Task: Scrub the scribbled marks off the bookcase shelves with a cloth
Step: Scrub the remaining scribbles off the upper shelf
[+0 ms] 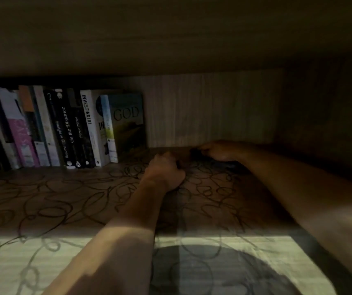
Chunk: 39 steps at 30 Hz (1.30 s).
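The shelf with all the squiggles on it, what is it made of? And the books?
The shelf looks like wood or wood-look board with a smooth, matte finish: pale streaky grain lines show where light hits the front, and the looping dark scribbles sit on top. Whether it is solid wood or laminate cannot be told. The books look like paper with printed card covers, some slightly glossy.

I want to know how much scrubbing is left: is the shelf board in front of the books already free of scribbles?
No, dark looping scribbles cover the shelf board from the books to its front edge.
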Tool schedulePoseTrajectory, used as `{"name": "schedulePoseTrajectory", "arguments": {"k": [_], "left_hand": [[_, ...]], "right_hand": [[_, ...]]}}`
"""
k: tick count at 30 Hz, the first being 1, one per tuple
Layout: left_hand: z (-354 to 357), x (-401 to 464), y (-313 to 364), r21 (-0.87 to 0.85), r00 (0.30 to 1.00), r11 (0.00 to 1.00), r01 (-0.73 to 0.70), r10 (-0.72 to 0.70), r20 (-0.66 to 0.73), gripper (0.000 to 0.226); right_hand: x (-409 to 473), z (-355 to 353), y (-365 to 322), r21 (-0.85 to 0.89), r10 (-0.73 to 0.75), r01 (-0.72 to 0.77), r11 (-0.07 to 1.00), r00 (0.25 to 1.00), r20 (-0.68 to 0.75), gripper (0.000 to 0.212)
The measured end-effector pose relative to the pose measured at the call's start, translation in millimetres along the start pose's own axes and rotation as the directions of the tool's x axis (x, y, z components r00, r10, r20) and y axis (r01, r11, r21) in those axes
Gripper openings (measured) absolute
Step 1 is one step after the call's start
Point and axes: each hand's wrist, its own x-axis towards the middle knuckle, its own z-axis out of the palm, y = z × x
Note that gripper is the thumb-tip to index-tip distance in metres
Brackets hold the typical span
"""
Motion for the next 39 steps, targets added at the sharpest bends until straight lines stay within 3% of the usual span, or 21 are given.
{"name": "schedulePoseTrajectory", "arguments": {"k": [3,7,9,13,18,20,24,31,34,37,39], "left_hand": [[-2,-1,1,0.006,1.000,1.000,0.007,-0.007,-0.005,0.040],[-4,-2,0,0.001,1.000,1.000,-0.009,0.009,-0.006,0.037],[-3,-5,1,0.007,1.000,1.000,-0.007,0.007,0.007,0.041],[0,-10,4,0.011,1.000,1.000,-0.003,0.003,0.025,0.037],[-1,-7,0,0.031,0.999,1.000,0.003,-0.004,0.035,0.040],[1,-5,0,0.023,0.999,1.000,0.016,-0.017,0.036,0.041],[4,-1,1,0.064,0.999,0.997,0.029,-0.031,0.017,0.045],[3,1,-2,0.055,0.999,0.998,0.037,-0.037,0.011,0.047],[3,-2,-3,0.038,0.999,0.999,0.023,-0.024,0.032,0.048],[4,-3,-1,0.042,1.000,0.999,-0.001,0.000,0.029,0.043],[4,0,-2,0.046,1.000,0.999,0.011,-0.012,0.010,0.041]], "right_hand": [[-2,7,-12,0.011,-0.014,0.015,1.000,0.997,-0.072,0.041],[-25,14,-8,0.091,-0.095,0.095,0.991,0.995,-0.005,0.035],[-38,10,5,0.152,-0.052,0.049,0.987,0.999,0.012,0.034],[-38,2,5,0.022,0.066,-0.065,0.998,0.996,-0.055,0.040],[-50,9,6,0.088,-0.076,0.075,0.993,0.997,0.005,0.034],[-49,-3,38,0.104,0.002,-0.008,0.995,0.998,0.058,0.034],[-32,-16,64,-0.012,0.208,-0.210,0.978,0.975,-0.078,0.040],[-44,6,-10,0.089,-0.097,0.092,0.992,0.994,0.052,0.035],[-54,-4,11,0.191,-0.013,-0.001,0.982,0.997,0.071,0.034],[-52,-10,20,0.111,0.134,-0.129,0.985,0.990,-0.038,0.037],[-48,-6,5,0.072,0.105,-0.101,0.992,0.993,-0.052,0.039]]}}
